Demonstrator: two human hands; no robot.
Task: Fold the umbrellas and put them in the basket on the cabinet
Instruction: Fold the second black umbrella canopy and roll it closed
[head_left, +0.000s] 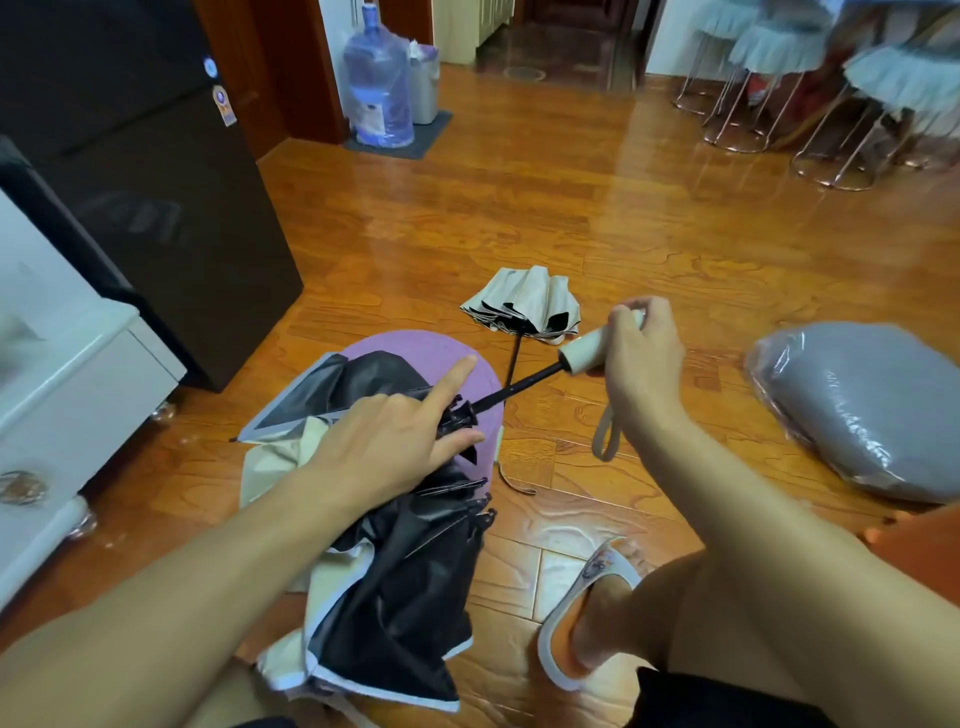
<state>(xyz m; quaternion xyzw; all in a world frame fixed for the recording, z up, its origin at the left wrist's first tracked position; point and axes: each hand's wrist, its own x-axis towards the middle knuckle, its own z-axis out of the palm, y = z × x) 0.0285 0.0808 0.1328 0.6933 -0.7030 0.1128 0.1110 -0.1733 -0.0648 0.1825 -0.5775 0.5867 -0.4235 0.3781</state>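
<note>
Collapsing the near umbrella (395, 582). The right hand (641, 353) is wrapped round the cream handle (584, 356), bracing the black shaft (511, 389); the left hand (395, 441) grips the runner, index finger extended, apparently to slide it along the shaft. A second umbrella (524, 306) lies half-closed on the wooden floor (571, 208) beyond (still to be folded). Basket and cabinet: not identifiable. A plastic-wrapped grey cushion (862, 410) lies at right.

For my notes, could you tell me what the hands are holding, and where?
The right hand grips the umbrella by its cream handle; the left hand holds its runner on the shaft.
</note>
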